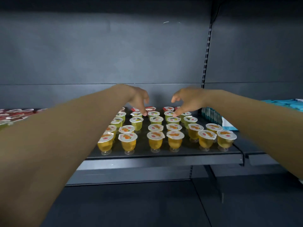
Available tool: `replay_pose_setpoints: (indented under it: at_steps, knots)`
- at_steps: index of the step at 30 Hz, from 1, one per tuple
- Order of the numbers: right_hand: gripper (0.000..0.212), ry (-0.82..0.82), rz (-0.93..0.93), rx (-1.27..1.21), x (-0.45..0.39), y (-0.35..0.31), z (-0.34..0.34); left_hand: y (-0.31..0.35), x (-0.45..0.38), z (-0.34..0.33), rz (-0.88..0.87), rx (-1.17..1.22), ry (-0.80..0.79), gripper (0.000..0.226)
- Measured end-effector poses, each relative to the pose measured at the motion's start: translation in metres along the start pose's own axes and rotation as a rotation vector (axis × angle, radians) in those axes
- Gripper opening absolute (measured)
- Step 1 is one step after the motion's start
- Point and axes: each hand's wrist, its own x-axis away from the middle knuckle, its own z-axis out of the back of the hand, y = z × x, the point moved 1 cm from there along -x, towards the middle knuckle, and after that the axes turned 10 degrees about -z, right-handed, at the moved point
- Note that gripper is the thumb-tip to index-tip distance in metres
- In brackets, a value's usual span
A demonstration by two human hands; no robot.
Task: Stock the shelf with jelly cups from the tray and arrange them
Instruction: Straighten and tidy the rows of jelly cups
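Both hands — left hand (139,99), right hand (185,100) — reach open and empty, fingertips on green jelly cups (153,114) far back on the shelf (164,154); nudge rows gently — footed cups likely tip.

I log: front jelly cups (155,141) orange, mid cups (156,120) yellow-green, rear cups (150,108) red; lids white w/ fruit print; shelf (164,154) dk grey; boxes (278,104) teal.
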Motion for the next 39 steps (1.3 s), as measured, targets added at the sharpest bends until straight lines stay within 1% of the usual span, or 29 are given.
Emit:
replay_pose_setpoints:
  at_steps: [3,5,8,13,18,22,25,29,33,39]
  knots:
    - [0.061,0.027,-0.035,0.051,0.025,-0.052,0.0,-0.021,0.048,-0.011,-0.036,0.01,0.009,0.064]
    - [0.062,0.013,-0.055,0.054,0.039,-0.084,0.003,-0.033,0.082,-0.016,-0.053,0.034,0.006,0.062]
    - [0.062,-0.018,-0.064,0.019,0.059,-0.124,0.01,-0.052,0.13,-0.016,-0.05,0.043,-0.016,0.06]
    - [0.058,-0.01,-0.046,0.011,0.084,-0.178,0.026,-0.088,0.189,-0.017,-0.016,0.049,-0.018,0.053]
    - [0.056,0.019,0.047,-0.01,0.094,-0.231,0.036,-0.12,0.25,-0.026,0.077,0.088,0.045,0.053]
    - [0.056,0.023,0.141,-0.039,0.099,-0.28,0.033,-0.152,0.292,-0.045,0.162,0.109,0.018,0.055]
    - [0.059,0.006,0.181,-0.05,0.096,-0.323,0.032,-0.182,0.323,-0.055,0.208,0.112,0.017,0.055]
    - [0.059,0.021,0.201,-0.048,0.081,-0.386,0.035,-0.236,0.36,-0.064,0.24,0.093,0.038,0.054]
    - [0.057,0.036,0.184,-0.08,0.061,-0.461,0.033,-0.306,0.401,-0.078,0.266,0.107,0.042,0.057]
    - [0.058,0.028,0.167,-0.137,0.029,-0.578,0.025,-0.416,0.454,-0.103,0.25,0.126,0.026,0.052]
